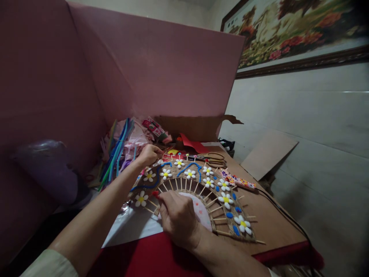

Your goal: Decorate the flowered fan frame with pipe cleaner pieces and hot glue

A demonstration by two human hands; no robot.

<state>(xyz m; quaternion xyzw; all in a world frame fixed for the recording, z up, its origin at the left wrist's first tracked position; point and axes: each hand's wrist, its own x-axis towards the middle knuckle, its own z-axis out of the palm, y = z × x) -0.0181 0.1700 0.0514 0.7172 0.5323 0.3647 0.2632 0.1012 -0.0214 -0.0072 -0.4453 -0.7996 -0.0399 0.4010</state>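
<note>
A fan-shaped woven jute piece (201,192) lies on the table, with wooden sticks radiating out, white daisy flowers, blue dots and a blue pipe cleaner (150,184) curved across it. My left hand (148,154) is closed at the piece's far left edge, pinching near the blue pipe cleaner. My right hand (177,217) is closed at the inner arc, fingertips pinched on a small red bit (155,194) by the sticks.
A pile of coloured pipe cleaners (117,152) and craft packets sits at the back left. Scissors (213,158) and a patterned glue gun (238,180) with a black cord lie to the right. Pink board walls stand behind; a cardboard sheet (268,154) leans on the wall.
</note>
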